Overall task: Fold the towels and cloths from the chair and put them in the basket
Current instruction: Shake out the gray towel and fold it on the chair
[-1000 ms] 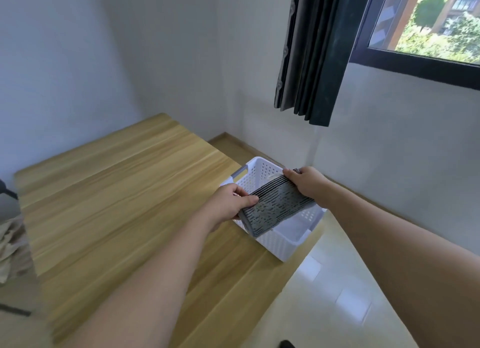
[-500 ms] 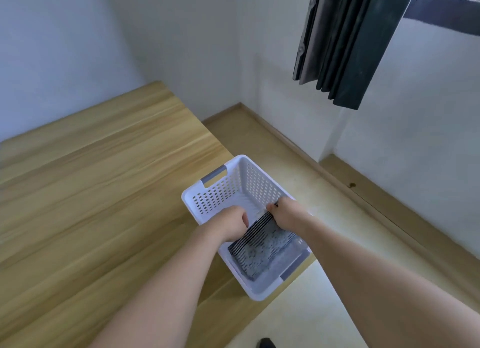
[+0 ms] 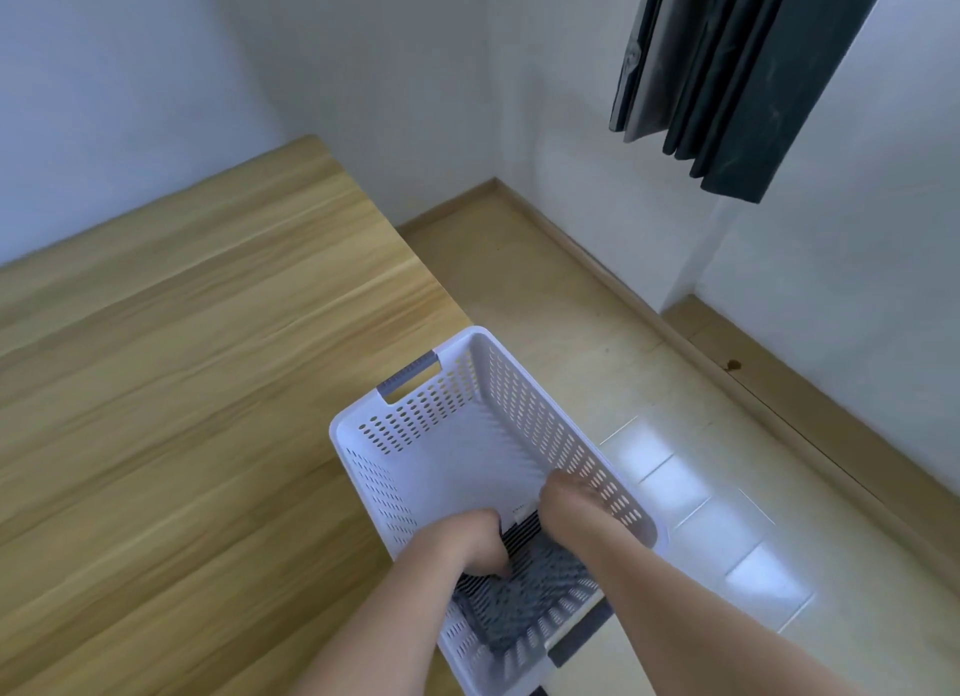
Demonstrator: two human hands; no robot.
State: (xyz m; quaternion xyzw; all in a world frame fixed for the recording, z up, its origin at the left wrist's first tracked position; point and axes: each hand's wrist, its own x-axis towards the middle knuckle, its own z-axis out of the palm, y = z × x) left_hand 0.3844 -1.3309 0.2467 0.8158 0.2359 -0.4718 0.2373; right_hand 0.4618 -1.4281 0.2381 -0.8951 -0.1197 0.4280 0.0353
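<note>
A white perforated plastic basket [image 3: 415, 425] with grey handles stands at the right edge of the wooden table [image 3: 182, 373]. Inside its near end lies a folded grey cloth with dark stripes [image 3: 524, 597]. My left hand [image 3: 462, 545] grips the cloth's left edge with curled fingers, down inside the basket. My right hand [image 3: 571, 508] holds the cloth's far right edge against the basket's right wall. The far half of the basket's floor is bare. The chair is out of view.
The basket's near right corner hangs slightly past the table edge over a pale tiled floor [image 3: 701, 513]. A dark curtain [image 3: 727, 72] hangs at the upper right. White walls meet in the corner behind the table.
Both hands have lowered the folded cloth from above the basket rim down to the basket's floor. My view has tilted downward and closer.
</note>
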